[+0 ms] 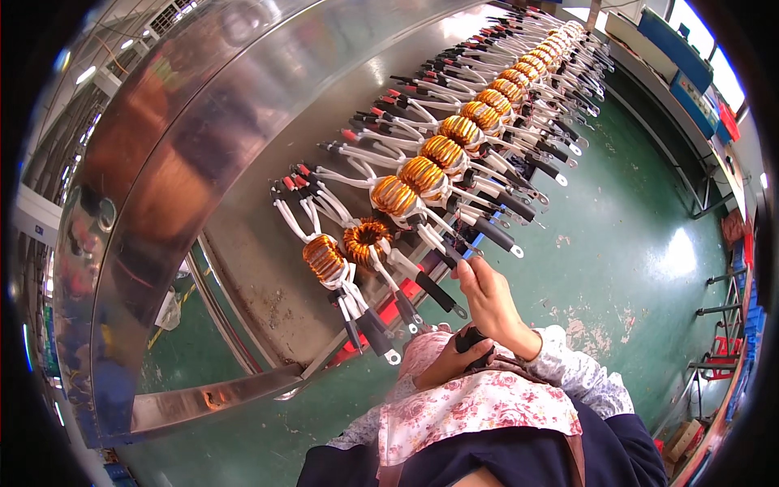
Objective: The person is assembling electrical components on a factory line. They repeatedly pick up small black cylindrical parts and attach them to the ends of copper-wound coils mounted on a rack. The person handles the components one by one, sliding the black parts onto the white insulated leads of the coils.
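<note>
At a steel conveyor tray [243, 268] lined with copper-wound toroid coils [422, 174], you are pinching a black-sleeved lead [442, 294] with your right hand [487, 296] while your left hand [450, 361] is clutching a black tool [471, 339]; seating that lead beside the nearest coil [365, 241] likely needs care.

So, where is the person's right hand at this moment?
In the head view, the right hand is low and right of centre, at the near edge of the metal tray, fingertips on a black-sleeved lead beside the nearest copper coils.
</note>
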`<state>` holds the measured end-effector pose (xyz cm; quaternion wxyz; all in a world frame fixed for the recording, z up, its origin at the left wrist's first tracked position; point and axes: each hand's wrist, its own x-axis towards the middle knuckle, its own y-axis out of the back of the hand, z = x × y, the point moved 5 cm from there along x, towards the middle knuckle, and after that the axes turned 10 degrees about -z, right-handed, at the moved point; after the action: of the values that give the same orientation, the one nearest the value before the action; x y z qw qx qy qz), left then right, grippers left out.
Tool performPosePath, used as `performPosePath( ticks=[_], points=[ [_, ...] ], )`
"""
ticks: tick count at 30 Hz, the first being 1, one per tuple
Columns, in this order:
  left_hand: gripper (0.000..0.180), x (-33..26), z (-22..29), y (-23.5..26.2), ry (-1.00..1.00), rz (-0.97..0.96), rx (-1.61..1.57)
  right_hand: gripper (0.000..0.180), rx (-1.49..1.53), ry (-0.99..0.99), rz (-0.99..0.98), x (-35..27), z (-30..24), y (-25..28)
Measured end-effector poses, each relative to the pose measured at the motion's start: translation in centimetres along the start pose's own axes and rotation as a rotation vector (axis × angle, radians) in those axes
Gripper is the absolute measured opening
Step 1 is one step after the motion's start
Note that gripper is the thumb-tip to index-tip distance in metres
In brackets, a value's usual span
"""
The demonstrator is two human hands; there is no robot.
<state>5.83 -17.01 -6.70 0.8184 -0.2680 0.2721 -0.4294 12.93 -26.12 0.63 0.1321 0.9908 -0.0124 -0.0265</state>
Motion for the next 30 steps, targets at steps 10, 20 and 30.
performPosePath(
  ticks=[10, 20, 30],
  points=[
    [0.023, -0.1, 3.1, -1.6, 0.107, 0.019, 0.368, 0.031, 1.326, -0.507, -0.463, 0.7, 0.5, -0.9],
    [0.016, 0.3, 1.1, -1.4, -0.038, -0.088, 0.106, 0.029, 1.025, -0.35, -0.485, 2.0, -0.3, -1.1],
    [0.014, -0.6, 2.2, -1.5, -0.052, -0.06, 0.138, 0.027, 1.141, -0.426, -0.455, 1.3, 0.2, -1.4]
  ],
)
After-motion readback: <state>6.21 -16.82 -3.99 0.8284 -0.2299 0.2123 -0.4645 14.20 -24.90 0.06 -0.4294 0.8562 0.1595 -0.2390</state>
